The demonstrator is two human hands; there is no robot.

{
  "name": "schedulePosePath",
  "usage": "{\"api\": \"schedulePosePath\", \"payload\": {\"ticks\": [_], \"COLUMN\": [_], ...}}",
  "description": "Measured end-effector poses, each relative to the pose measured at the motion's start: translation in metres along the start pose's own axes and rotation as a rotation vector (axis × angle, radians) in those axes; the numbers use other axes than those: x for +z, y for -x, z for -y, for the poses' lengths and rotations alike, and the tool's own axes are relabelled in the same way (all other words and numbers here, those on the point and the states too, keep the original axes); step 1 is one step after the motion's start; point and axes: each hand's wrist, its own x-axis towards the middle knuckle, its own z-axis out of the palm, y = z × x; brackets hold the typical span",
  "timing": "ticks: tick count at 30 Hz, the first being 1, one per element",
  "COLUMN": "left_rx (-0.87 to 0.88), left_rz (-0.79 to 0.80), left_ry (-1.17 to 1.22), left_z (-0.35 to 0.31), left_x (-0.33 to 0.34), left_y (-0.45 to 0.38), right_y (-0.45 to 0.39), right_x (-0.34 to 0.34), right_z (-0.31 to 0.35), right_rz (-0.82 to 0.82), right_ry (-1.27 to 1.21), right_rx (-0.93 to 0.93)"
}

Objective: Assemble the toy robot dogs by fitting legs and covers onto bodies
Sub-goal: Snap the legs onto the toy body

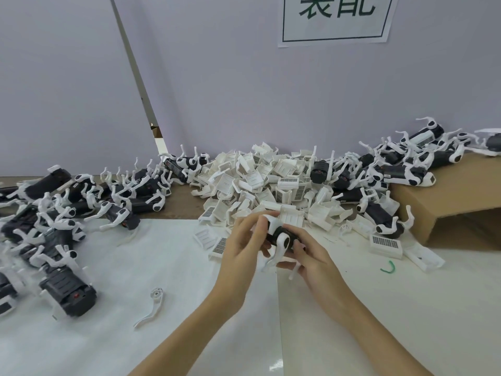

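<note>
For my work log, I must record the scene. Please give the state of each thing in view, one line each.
Left hand: pinches the dog at its white top.
Right hand: holds the dog from below.
Dog: held above the table, legs hanging down.
Loose leg: lies flat on the table.
Covers: heaped, unfitted.
Left pile: dogs with legs fitted.

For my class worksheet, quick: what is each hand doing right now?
Left hand: fingers pinch the white plastic cover on the black toy dog body.
Right hand: fingers grip that same body.
</note>
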Motion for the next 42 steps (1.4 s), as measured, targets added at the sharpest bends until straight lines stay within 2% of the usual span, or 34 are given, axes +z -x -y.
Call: {"api": "schedulePosePath", "payload": {"ticks": [3,5,7,8,10,13,14,17,20,23,25,29,32,34,36,38,39,42], "left_rx": [-0.224,-0.353,-0.426,-0.415,-0.263,0.084,0.171,0.279,0.146,-0.149,-0.258,-0.337,-0.479,-0.564,-0.566,-0.526,-0.500,-0.325], "left_rz": [-0.031,-0.072,-0.052,-0.031,0.055,0.322,0.362,0.251,0.036,-0.057,-0.077,-0.015,0.034,0.002,-0.041,-0.056,-0.041,0.054], "left_ry": [0.326,0.450,0.430,0.348,0.052,-0.422,-0.524,-0.633,-0.528,-0.284,-0.224,-0.133,0.119,0.297,0.328,0.352,0.377,0.364], "left_z": [-0.004,-0.005,-0.004,-0.003,0.001,0.007,0.010,0.011,0.013,0.008,0.007,0.006,0.003,0.003,0.005,0.003,0.001,-0.002], "left_x": [-0.006,-0.016,-0.022,-0.025,-0.031,-0.038,-0.039,-0.040,-0.036,-0.029,-0.028,-0.030,-0.034,-0.037,-0.039,-0.040,-0.041,-0.040], "left_y": [-0.008,-0.016,-0.020,-0.020,-0.020,-0.017,-0.016,-0.014,-0.016,-0.019,-0.020,-0.020,-0.022,-0.024,-0.026,-0.028,-0.029,-0.028], "right_y": [-0.001,-0.001,-0.003,-0.004,-0.007,-0.007,-0.007,-0.004,-0.002,-0.003,-0.002,-0.002,-0.003,-0.002,-0.002,-0.002,-0.003,-0.006], "right_x": [0.000,-0.003,-0.009,-0.010,-0.013,-0.021,-0.024,-0.035,-0.030,-0.021,-0.018,-0.015,-0.016,-0.019,-0.024,-0.026,-0.027,-0.030], "right_z": [0.003,0.008,0.012,0.013,0.014,0.016,0.017,0.020,0.023,0.019,0.017,0.016,0.013,0.013,0.014,0.015,0.016,0.019], "right_rz": [-0.043,-0.042,-0.028,-0.022,-0.053,-0.065,-0.031,0.192,0.298,0.204,0.161,0.117,0.123,0.195,0.257,0.311,0.327,0.283], "right_ry": [0.034,0.086,0.130,0.104,-0.001,-0.097,-0.131,-0.147,-0.245,-0.251,-0.226,-0.166,-0.187,-0.060,0.068,0.072,-0.019,-0.521], "right_rx": [-0.008,-0.026,0.009,0.065,0.255,0.521,0.571,0.600,0.510,0.324,0.269,0.207,0.090,0.005,-0.029,-0.037,-0.024,0.114]}}
